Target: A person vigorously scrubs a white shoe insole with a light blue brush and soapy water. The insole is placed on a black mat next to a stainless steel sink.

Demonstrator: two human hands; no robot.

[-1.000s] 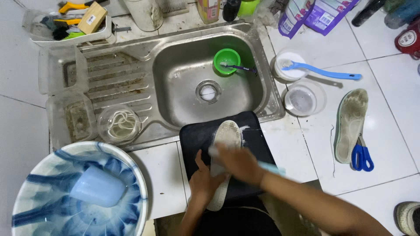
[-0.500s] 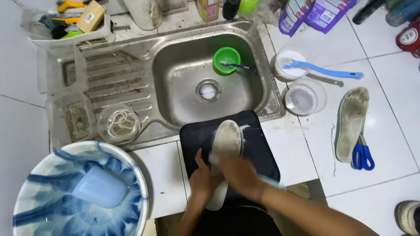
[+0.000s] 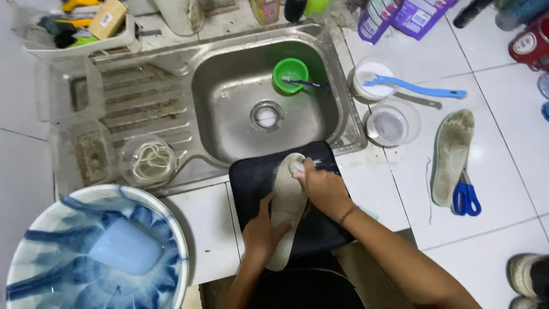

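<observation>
On the dark mat below the sink, the left hand pinned the pale insole flat while the right hand, clamped on a small brush, scrubbed its toe end, probably working down toward the heel next.

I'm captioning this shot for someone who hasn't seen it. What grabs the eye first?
At bottom centre, the right hand scrubs a pale shoe insole lying on a dark mat, while the left hand pins it. Behind sits a steel sink with a green cup; a blue-streaked basin fills the lower left.
</observation>
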